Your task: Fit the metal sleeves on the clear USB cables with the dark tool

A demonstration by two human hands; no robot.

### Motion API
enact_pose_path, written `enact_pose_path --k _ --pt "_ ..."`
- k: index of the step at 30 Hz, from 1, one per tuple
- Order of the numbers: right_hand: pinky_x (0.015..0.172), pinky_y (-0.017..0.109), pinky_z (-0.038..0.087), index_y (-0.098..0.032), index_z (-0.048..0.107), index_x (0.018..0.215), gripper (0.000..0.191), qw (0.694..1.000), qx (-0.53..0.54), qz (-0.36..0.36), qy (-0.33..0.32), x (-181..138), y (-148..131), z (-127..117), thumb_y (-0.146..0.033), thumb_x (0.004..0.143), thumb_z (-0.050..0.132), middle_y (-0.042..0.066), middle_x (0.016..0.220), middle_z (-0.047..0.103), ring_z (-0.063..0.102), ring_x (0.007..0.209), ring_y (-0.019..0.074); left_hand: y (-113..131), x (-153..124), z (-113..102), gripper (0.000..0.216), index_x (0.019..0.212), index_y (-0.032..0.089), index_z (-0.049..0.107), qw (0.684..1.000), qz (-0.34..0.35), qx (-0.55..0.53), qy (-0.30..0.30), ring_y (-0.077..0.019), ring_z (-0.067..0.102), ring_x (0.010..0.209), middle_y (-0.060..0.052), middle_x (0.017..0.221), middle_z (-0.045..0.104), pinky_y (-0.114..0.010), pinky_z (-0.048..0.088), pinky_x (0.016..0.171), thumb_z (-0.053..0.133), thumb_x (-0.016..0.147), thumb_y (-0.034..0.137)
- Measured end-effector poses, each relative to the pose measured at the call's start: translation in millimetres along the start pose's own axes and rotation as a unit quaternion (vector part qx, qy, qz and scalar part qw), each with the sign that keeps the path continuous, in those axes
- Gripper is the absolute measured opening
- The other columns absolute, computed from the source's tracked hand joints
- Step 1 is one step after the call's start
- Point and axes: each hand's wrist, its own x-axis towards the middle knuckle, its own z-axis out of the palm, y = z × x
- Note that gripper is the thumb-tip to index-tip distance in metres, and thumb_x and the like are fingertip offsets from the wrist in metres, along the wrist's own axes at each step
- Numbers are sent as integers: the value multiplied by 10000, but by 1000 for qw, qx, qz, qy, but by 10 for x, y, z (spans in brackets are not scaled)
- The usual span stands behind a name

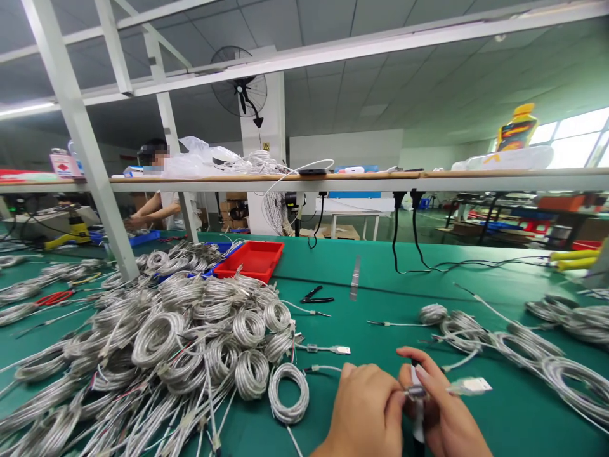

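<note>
Close together at the lower right are my left hand (364, 406) and my right hand (445, 403), both closed on one USB cable. Its clear-jacketed USB plug (471, 386) sticks out to the right of my right hand. A silvery thick part of the cable shows between my fingertips. Around it runs a narrow white and black strip (419, 426), pinched by my right fingers; its exact kind is unclear. Left of my hands, a coiled silver cable (288, 393) lies by a big pile of coiled cables (190, 330). Another USB plug (341, 350) points out from that pile.
Black nippers (318, 296) and a red tray (250, 260) lie on the green table (347, 324). More cable coils (514, 343) are at the right. A shelf (285, 184) crosses above the table, held by white posts. A person (164, 206) works beyond it at the left.
</note>
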Motion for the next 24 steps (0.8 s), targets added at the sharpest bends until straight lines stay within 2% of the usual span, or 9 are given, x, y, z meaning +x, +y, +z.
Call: enact_pose_path --k 4,8,15,20,24 --pt "576 232 490 -250 662 1097 481 999 37 11 3 23 20 -7 -603 806 811 -19 726 585 510 603 140 -8 5 -14 172 873 218 587 999 9 7 46 -230 605 843 -46 880 688 -387 370 805 448 954 155" --pt "511 205 446 -236 655 1002 494 998 44 14 34 59 19 24 -564 723 898 -39 634 553 476 544 123 -14 -1 -6 174 858 221 587 997 31 17 65 -232 606 814 -45 854 685 -395 357 789 450 944 158" --pt "513 209 451 -248 590 1091 633 998 37 -4 52 69 -9 57 -549 661 944 -44 652 574 472 546 122 -3 -11 -20 194 844 215 582 994 35 29 101 -236 596 822 -49 843 672 -403 362 796 435 954 151" --pt "481 210 440 -266 569 1127 614 995 -76 -60 37 38 -56 -7 -589 717 893 -38 704 591 489 547 135 -2 -7 -54 194 858 223 586 992 31 30 117 -249 576 848 -55 861 668 -414 369 806 442 967 151" --pt "521 245 509 -250 590 1113 572 969 -204 -128 47 39 -70 -109 -635 764 829 10 774 647 585 626 188 6 -8 -72 203 873 218 600 992 21 27 123 -249 565 873 -61 886 667 -431 372 822 437 980 158"
